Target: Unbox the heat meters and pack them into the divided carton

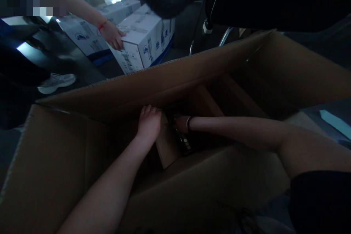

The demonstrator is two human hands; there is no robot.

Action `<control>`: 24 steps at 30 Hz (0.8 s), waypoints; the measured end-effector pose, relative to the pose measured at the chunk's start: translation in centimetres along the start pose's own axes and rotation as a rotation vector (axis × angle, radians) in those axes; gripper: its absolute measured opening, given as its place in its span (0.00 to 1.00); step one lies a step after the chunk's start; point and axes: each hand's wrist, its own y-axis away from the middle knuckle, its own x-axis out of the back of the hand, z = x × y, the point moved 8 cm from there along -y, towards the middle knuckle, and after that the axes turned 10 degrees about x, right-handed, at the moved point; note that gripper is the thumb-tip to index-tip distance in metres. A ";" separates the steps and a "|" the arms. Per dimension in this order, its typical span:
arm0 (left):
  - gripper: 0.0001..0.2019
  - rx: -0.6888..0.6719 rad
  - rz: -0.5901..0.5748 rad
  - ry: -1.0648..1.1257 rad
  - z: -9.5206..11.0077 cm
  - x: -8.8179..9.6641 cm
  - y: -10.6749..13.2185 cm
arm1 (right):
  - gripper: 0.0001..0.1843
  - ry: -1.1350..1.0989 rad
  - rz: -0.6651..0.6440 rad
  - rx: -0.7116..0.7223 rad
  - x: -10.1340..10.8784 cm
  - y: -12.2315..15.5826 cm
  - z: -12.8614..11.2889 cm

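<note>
A person has the two hands down inside a large carton [52, 150], which is open at the top, and this opening lets both hands reach in from above. The left hand [149, 122] is at the far end of a brown cardboard piece [169, 144], its fingers bent narrow near the upper edge. Probably it is placed there so that the piece stays steady, but how firm the grip is, one cannot tell. The right hand [179, 123] is at the upper end of a dark item [186, 142] with small light marks. Its fingers are lost in shadow, so it cannot be told whether they hold the item or only touch it. The item is inside the carton, just beside the brown piece, on its right side.

Farther right, two brown dividers [210, 98] go across the carton, apart from each other, perhaps to keep the contents separate. Beyond the far wall, a co-worker's hand [113, 36] with a red band [101, 27] lies on the corner of a white box [134, 40], maybe to steady it. Another white box [85, 36] is behind that arm.
</note>
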 end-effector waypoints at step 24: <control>0.12 -0.309 0.429 0.617 0.4 2.1 0.0 | 0.40 0.015 0.278 0.019 3.7 2.0 1.1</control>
